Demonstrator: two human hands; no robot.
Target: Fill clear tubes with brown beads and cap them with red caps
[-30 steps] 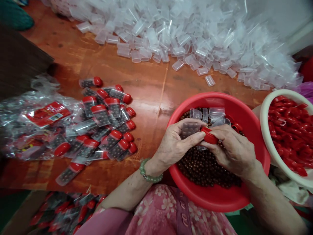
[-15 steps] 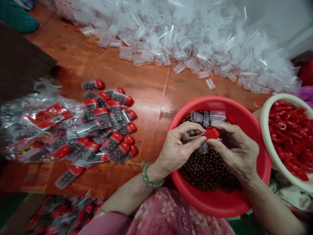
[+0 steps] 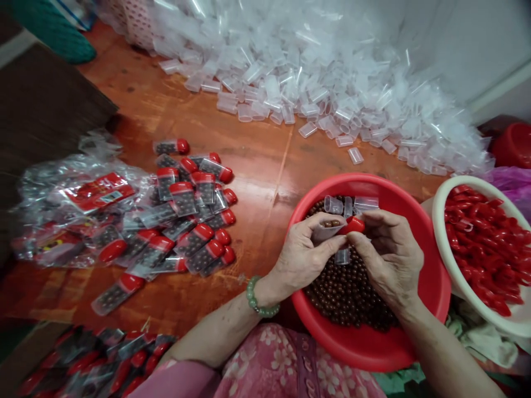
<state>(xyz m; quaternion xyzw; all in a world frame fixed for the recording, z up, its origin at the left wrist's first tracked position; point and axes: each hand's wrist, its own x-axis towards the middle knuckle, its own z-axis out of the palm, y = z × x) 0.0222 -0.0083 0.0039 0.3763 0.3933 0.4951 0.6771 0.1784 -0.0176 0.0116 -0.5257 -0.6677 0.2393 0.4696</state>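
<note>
Over the red basin (image 3: 431, 337), my left hand (image 3: 305, 251) is closed around a clear plastic container (image 3: 321, 232) with brown balls showing at its mouth. My right hand (image 3: 388, 257) pinches a red cap (image 3: 354, 224) right at the container's open end; whether it is seated on the rim I cannot tell. Many small brown balls (image 3: 348, 293) fill the basin's bottom. Several clear containers lie on them, one transparent container (image 3: 334, 204) behind my left fingers and others partly hidden by my hands.
A white tub (image 3: 440, 243) of red caps (image 3: 481, 243) stands right of the basin. Behind is a large heap of clear containers (image 3: 298, 83). Filled red-capped containers (image 3: 182, 199) lie left beside a plastic bag (image 3: 45, 188); more capped containers (image 3: 120, 359) sit lower left.
The red cap and container have come closer together, with less of the cap showing. The whole view has shifted slightly; both hands keep their grip.
</note>
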